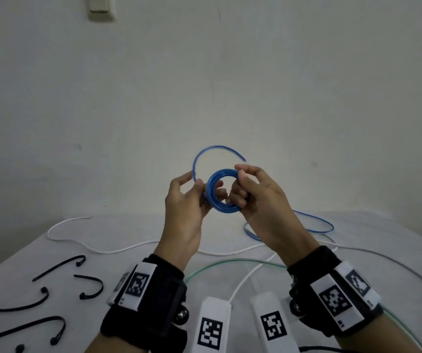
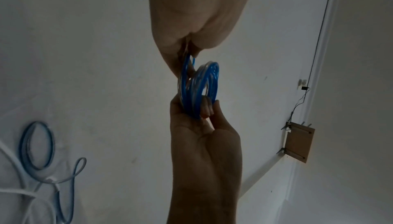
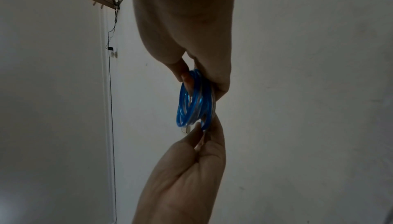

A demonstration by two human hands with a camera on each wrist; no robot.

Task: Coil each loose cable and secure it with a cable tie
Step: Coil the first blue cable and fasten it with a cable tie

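1. The left hand (image 1: 183,200) pinches the left rim of the small coil of thin blue plastic-sheathed cable (image 1: 223,191), thumb and fingers closed on the bundled turns.
2. The right hand (image 1: 258,193) grips the coil's right rim, fingers curled through the centre hole and thumb on top; the coil is held in the air above the bench (image 1: 14,261), between both hands.
3. A free blue end (image 1: 217,149) arcs up over the coil; a loose blue tail (image 1: 306,225) lies on the bench behind the right hand, so coiling looks unfinished.
4. Handling judgement: the cable looks light, thin and springy, with a smooth sheath likely to slip; turns seem ready to spring open if released. Best hold is a pinch across all turns at one rim point, leaving the opposite side free for a tie.
5. Black plastic cable ties (image 1: 52,324) lie scattered on the bench at left, well apart from the hands.
6. A long white cable (image 1: 118,249) and a thin green cable (image 1: 230,262) lie loose on the bench.
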